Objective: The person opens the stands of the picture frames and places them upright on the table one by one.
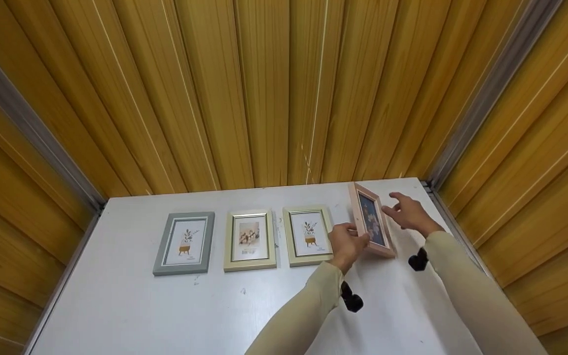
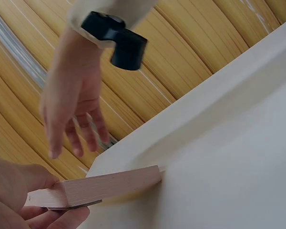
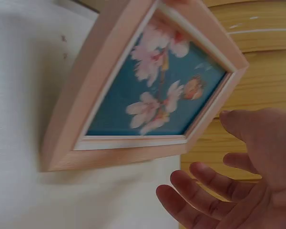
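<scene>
My left hand (image 1: 347, 245) grips a pink picture frame (image 1: 356, 212) by its left side, thumb on the front and fingers behind. The picture in it shows pale blossoms on blue, clearest in the right wrist view. Tilted up from the white table, the frame has its lower right corner low at the surface. Close to the frame's right side, my right hand (image 1: 408, 213) is held with spread, slightly bent fingers (image 3: 205, 183) and nothing in them. In the left wrist view, the left thumb and fingers pinch the frame's edge (image 2: 109, 186).
Left of the hands, a cream frame (image 1: 294, 246), another cream frame (image 1: 230, 246) and a grey-green frame (image 1: 163, 251) lie in a row on the white table (image 1: 131, 305). Yellow wood-look panels (image 1: 264, 98) rise behind the table and at both sides.
</scene>
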`<state>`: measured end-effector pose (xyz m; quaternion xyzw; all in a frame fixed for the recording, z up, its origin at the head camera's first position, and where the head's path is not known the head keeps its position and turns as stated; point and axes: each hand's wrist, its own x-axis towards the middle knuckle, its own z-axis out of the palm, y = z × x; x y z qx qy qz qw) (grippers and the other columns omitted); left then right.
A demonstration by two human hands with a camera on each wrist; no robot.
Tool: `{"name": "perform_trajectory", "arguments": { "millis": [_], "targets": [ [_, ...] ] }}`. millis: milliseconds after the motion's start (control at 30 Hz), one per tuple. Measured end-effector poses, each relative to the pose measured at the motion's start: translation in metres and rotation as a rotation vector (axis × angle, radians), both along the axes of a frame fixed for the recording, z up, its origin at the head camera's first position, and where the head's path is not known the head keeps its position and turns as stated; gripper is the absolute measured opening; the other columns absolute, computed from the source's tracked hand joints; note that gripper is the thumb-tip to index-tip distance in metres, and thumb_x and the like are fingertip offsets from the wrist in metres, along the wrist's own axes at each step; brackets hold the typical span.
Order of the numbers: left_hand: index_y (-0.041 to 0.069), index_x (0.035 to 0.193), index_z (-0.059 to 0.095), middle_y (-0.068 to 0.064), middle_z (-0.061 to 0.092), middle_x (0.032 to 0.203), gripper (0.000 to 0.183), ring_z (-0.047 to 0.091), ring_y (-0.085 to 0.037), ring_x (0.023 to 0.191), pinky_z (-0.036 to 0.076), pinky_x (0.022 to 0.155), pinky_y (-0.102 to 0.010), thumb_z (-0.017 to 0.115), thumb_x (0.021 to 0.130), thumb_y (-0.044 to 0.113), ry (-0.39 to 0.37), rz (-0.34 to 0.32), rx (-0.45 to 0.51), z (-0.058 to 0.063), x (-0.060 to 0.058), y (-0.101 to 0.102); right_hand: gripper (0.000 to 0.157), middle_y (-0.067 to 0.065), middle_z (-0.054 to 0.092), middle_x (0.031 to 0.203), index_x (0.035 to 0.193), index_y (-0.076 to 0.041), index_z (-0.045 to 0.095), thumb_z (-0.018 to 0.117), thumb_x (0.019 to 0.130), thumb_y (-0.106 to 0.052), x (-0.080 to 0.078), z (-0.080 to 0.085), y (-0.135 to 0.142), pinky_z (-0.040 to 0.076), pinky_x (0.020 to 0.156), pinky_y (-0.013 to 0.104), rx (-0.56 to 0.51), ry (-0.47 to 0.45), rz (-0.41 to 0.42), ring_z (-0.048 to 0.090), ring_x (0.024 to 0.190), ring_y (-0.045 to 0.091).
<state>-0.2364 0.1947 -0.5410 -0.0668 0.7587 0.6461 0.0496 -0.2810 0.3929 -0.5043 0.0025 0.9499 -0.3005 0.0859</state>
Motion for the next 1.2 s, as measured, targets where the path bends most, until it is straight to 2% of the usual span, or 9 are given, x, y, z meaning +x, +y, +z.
{"name": "perform_trajectory", "arguments": {
  "millis": [67,133,367,467,667,800,900,1000,1200],
  "targets": [
    [0.004,0.094,0.075,-0.003,0.073,0.077,0.021,0.069,-0.013,0.064,0.058,0.059,-0.03,0.087,0.077,0.004,0.024,-0.002,-0.019,0.0,0.001,0.0,0.07,0.038,0.06,0.125,0.156,0.007,0.026,0.057,0.106,-0.031,-0.005,0.016,-0.01,0.06,0.069,0.044,0.024,0.015,0.032,0.07,0.077,0.032],
    [0.004,0.094,0.075,-0.003,0.074,0.077,0.02,0.069,-0.012,0.064,0.058,0.059,-0.03,0.087,0.077,0.005,0.04,-0.004,-0.029,0.001,0.002,0.0,0.072,0.037,0.061,0.126,0.157,0.006,0.024,0.057,0.105,-0.03,-0.009,0.029,-0.02,0.06,0.072,0.046,0.038,0.018,0.052,0.071,0.081,0.033],
    [0.007,0.094,0.076,0.0,0.074,0.077,0.019,0.068,-0.009,0.064,0.057,0.061,-0.029,0.087,0.078,0.007,0.039,-0.003,-0.039,0.004,0.005,0.002,0.08,0.039,0.05,0.139,0.161,0.003,0.014,0.058,0.104,-0.032,-0.022,0.052,-0.053,0.058,0.085,0.054,0.042,-0.034,0.057,0.062,0.114,0.047],
    [0.006,0.09,0.077,0.0,0.074,0.074,0.016,0.067,-0.008,0.062,0.056,0.058,-0.026,0.086,0.077,0.006,0.066,0.006,-0.027,0.007,0.006,0.003,0.08,0.038,0.043,0.147,0.16,0.002,0.017,0.06,0.103,-0.032,-0.027,0.055,-0.065,0.056,0.09,0.056,0.06,-0.058,0.043,0.057,0.122,0.048],
    [0.007,0.088,0.077,0.002,0.074,0.072,0.015,0.066,-0.005,0.061,0.054,0.057,-0.025,0.087,0.076,0.006,0.076,0.015,-0.001,0.015,0.007,0.004,0.063,0.029,0.049,0.145,0.151,-0.003,0.036,0.063,0.102,-0.033,-0.035,0.056,-0.083,0.049,0.098,0.062,0.081,-0.106,0.02,0.055,0.12,0.044],
    [0.009,0.087,0.078,0.004,0.074,0.071,0.015,0.067,-0.005,0.061,0.054,0.057,-0.025,0.088,0.076,0.009,0.079,0.017,0.012,0.019,0.005,0.004,0.071,0.03,0.042,0.153,0.159,-0.008,0.025,0.063,0.103,-0.03,-0.037,0.057,-0.09,0.048,0.098,0.065,0.072,-0.128,0.001,0.055,0.122,0.047],
    [0.01,0.087,0.078,0.004,0.074,0.07,0.015,0.067,-0.005,0.061,0.054,0.057,-0.024,0.088,0.076,0.01,0.081,0.016,0.009,0.02,0.005,0.003,0.073,0.031,0.039,0.155,0.161,-0.008,0.02,0.061,0.104,-0.026,-0.039,0.056,-0.093,0.047,0.099,0.066,0.09,-0.115,-0.006,0.053,0.124,0.048],
    [0.009,0.087,0.079,0.004,0.074,0.07,0.015,0.066,-0.004,0.063,0.054,0.057,-0.024,0.089,0.075,0.009,0.083,0.02,0.013,0.019,0.005,0.002,0.069,0.032,0.041,0.153,0.159,-0.006,0.023,0.061,0.103,-0.021,-0.04,0.054,-0.094,0.045,0.101,0.067,0.117,-0.079,0.011,0.052,0.127,0.048],
    [0.011,0.088,0.079,0.005,0.074,0.071,0.015,0.068,-0.004,0.062,0.054,0.058,-0.024,0.088,0.076,0.009,0.089,0.007,0.012,0.021,0.006,0.0,0.064,0.035,0.049,0.144,0.153,0.006,0.031,0.059,0.1,-0.016,-0.043,0.053,-0.091,0.043,0.105,0.063,0.173,0.028,0.104,0.052,0.127,0.051]
  ]
}}
